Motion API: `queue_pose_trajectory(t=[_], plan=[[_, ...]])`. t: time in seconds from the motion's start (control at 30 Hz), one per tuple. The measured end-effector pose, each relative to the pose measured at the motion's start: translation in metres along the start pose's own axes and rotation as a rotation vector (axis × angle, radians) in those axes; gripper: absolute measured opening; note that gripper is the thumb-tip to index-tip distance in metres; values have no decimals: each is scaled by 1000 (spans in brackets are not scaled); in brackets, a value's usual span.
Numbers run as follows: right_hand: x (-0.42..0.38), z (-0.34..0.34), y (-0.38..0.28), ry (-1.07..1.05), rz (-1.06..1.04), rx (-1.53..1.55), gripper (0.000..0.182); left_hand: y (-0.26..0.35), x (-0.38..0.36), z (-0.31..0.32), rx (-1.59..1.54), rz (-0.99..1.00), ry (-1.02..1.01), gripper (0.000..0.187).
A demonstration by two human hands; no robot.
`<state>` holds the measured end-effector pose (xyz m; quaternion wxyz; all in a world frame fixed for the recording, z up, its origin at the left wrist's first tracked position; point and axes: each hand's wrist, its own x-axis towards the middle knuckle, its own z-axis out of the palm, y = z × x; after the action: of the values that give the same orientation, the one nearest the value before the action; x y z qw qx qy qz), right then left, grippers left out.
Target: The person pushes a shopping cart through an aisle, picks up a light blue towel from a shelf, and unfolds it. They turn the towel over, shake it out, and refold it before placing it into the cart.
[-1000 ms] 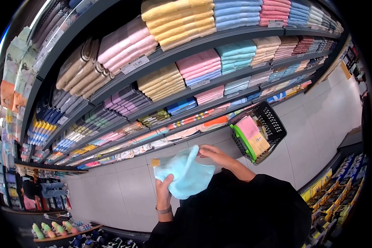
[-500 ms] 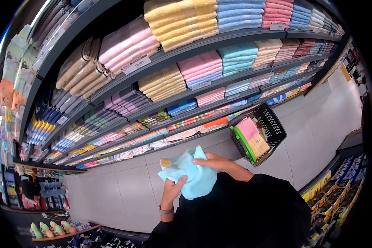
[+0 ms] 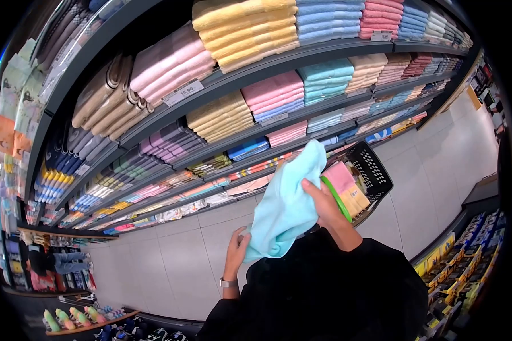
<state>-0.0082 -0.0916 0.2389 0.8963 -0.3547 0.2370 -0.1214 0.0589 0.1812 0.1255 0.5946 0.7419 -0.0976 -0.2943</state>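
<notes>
A light turquoise towel (image 3: 287, 202), partly unfolded and slanting, hangs between my two hands. My left hand (image 3: 236, 250), with a watch at the wrist, pinches its lower left end. Higher up on the right side, my right hand (image 3: 324, 206) grips the cloth, thumb on top. Just beyond my right hand a black basket (image 3: 375, 170) with a green handle (image 3: 337, 199) stands on the floor. Inside it lie a pink cloth (image 3: 339, 178) and a yellow-beige cloth (image 3: 354, 200).
Long shelves (image 3: 250, 79) of folded towels run across the front, with price tags on their edges. Packaged goods (image 3: 458, 267) fill a rack at the lower right. Far left, another person (image 3: 57, 262) is near a display. Grey tiled floor (image 3: 176, 261) lies between.
The towel was bunched between my hands and now is stretched out longer. My right hand has moved up and to the right, while my left hand has shifted slightly.
</notes>
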Motion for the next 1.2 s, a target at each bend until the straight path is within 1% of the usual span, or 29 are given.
queue_pose_trajectory(t=[0.07, 0.1, 0.13, 0.17, 0.2, 0.23, 0.27, 0.3, 0.37, 0.4, 0.47, 0.53, 0.6, 0.63, 0.7, 0.73, 0.8, 0.83, 0.87, 0.9, 0.93, 0.97, 1.03, 1.1, 1.13, 1.2], plan=[[-6, 0, -6, -15, -19, 11, 42, -28, 8, -7, 240, -154, -36, 40], [-11, 1, -8, -11, -40, 5, 42, -40, 9, -7, 240, -155, -39, 40], [-14, 2, -10, -8, -62, -1, 43, -52, 11, -7, 261, -126, -41, 42], [-18, 3, -10, -5, -61, 0, 43, -52, 11, -5, 282, -97, -43, 44], [-23, 4, -10, -72, -37, 10, 44, -51, 12, -2, 282, -98, -45, 44], [-26, 4, -9, -140, -12, 21, 44, -51, 14, 1, 295, -47, -28, 45], [-28, 5, -5, -140, -10, 19, 44, -45, 16, 5, 307, 3, -9, 45], [-29, 6, 0, -226, 28, 14, 45, -33, 19, 9, 305, 2, -6, 45], [-29, 3, 12, -371, 104, 1, 48, -11, 31, 18, 50, 105, -70, 48], [-31, 5, 15, -374, 106, -1, 48, -4, 36, 23, 48, 106, -67, 48], [-36, 9, 19, -419, 227, -25, 49, 4, 42, 32, -119, 147, -110, 50], [-43, 13, 16, -432, 252, -50, 50, 3, 42, 44, -309, 85, -206, 50], [-48, 15, 14, -504, 249, -91, 51, -4, 36, 53, -547, -32, -312, 50], [-48, 13, 15, -501, 245, -89, 51, -8, 32, 57, -680, -105, -355, 50], [-47, 8, 16, -491, 158, -101, 51, -15, 24, 61, -965, -258, -413, 51], [-45, 4, 15, -486, 154, -99, 51, -19, 19, 62, -1067, -313, -414, 51], [-38, -1, 8, -415, 51, 17, 50, -23, 10, 55, -1240, -399, -399, 51], [-37, 2, 1, -307, 24, 22, 48, -24, 7, 49, -1257, -400, -392, 51], [-31, 1, -3, -306, 24, 23, 48, -22, 6, 41, -1282, -412, -384, 51], [-23, 0, -6, -176, -11, 47, 47, -18, 5, 36, -1281, -412, -382, 51], [-16, -3, -9, -47, -46, 69, 45, -13, 3, 23, -1167, -289, -347, 52], [-10, -7, -11, -48, -45, 68, 45, -5, 1, 11, -1052, -168, -311, 52], [-1, -18, -13, 110, -22, 64, 46, 20, -2, -8, -788, -24, -60, 62], [3, -27, -8, 85, -15, 19, 44, 42, -3, -28, -803, 119, 105, 60], [5, -30, -5, 63, -14, -22, 43, 48, -2, -38, -804, 120, 110, 60], [9, -32, 5, 51, 4, -76, 41, 62, 1, -51, -932, 253, 159, 58]])
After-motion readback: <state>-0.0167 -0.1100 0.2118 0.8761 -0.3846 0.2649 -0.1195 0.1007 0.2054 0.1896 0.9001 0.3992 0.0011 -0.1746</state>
